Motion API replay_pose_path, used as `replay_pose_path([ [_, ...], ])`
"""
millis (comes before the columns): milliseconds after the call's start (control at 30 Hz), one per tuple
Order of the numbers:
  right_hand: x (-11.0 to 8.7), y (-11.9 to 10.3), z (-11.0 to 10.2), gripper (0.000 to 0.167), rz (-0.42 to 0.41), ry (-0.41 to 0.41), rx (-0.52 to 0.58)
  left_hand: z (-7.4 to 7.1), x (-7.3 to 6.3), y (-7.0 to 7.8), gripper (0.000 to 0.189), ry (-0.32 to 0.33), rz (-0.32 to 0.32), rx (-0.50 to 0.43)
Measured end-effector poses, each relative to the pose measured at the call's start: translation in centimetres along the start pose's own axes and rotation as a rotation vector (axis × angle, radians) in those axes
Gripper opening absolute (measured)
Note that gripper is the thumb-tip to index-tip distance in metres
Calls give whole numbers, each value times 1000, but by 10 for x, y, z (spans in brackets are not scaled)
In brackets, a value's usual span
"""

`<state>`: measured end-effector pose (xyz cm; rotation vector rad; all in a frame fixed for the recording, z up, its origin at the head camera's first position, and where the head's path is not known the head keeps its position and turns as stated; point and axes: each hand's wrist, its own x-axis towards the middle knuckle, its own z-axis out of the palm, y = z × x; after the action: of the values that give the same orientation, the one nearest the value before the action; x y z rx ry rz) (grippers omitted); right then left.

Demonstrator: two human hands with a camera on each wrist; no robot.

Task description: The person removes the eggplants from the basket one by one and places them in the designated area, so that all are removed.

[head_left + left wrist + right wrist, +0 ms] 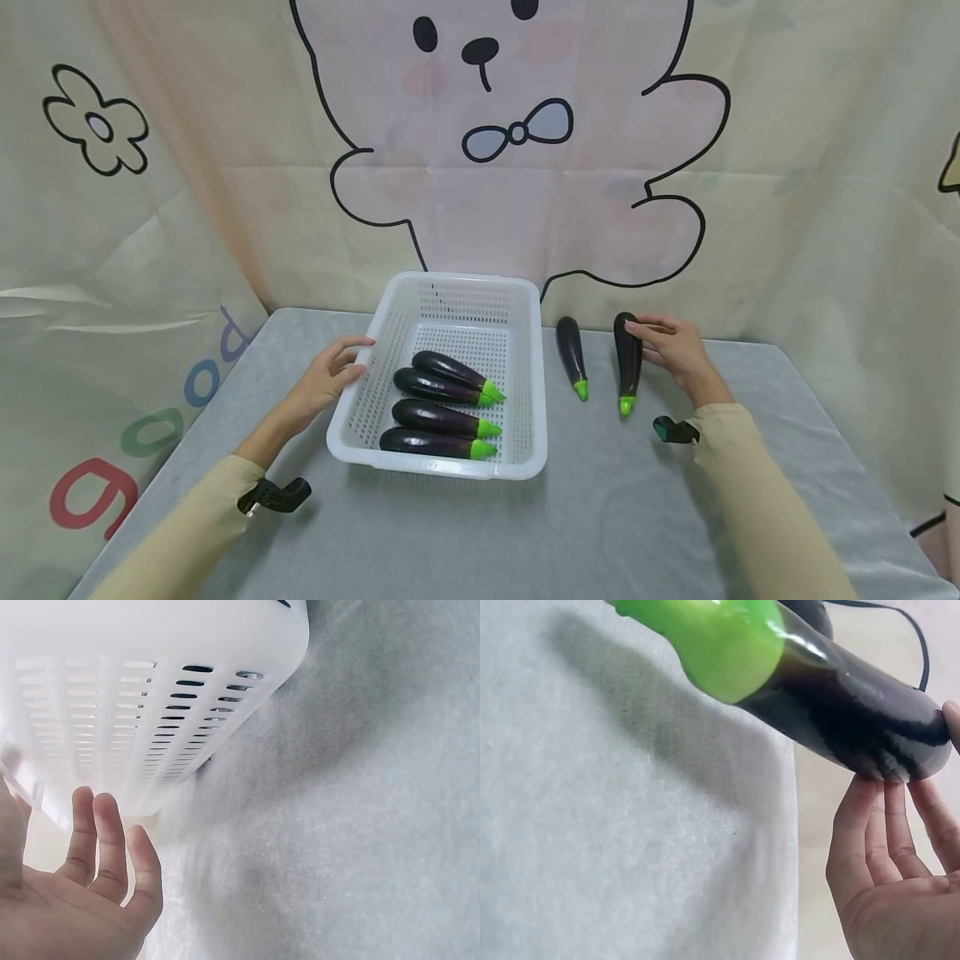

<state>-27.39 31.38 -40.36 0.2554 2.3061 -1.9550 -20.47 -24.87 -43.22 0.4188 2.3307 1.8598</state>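
Note:
My right hand [678, 346] pinches a dark purple eggplant [628, 367] near its rounded end, the bright green stem end towards me. In the right wrist view that eggplant [855, 705] is held between thumb and fingertips, with its shadow on the cloth below. Another eggplant [572, 354] lies to its left on the table. At the left rim of a white perforated basket [531, 375], my left hand [330, 375] grips the edge with thumb and finger. Several eggplants [435, 417] lie inside the basket, their green ends pointing right. Under the rim, the other left fingers [109, 840] extend loosely beside the basket wall.
Grey cloth covers the table [480, 533]. Directly behind its far edge hangs a curtain [787, 167] with a cartoon bear, and it continues down both sides. A dark device is strapped at each wrist.

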Motion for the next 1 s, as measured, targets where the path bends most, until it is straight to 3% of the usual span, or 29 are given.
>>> replay_pose_path([
  [467,16,5,12,78,36,-13,3,0,-1,0,42,2,-4,-8],
  [800,25,12,15,63,54,-25,57,0,0,1,42,0,12,-2],
  [1000,29,13,18,70,56,-34,40,0,0,1,42,-2,14,-9],
])
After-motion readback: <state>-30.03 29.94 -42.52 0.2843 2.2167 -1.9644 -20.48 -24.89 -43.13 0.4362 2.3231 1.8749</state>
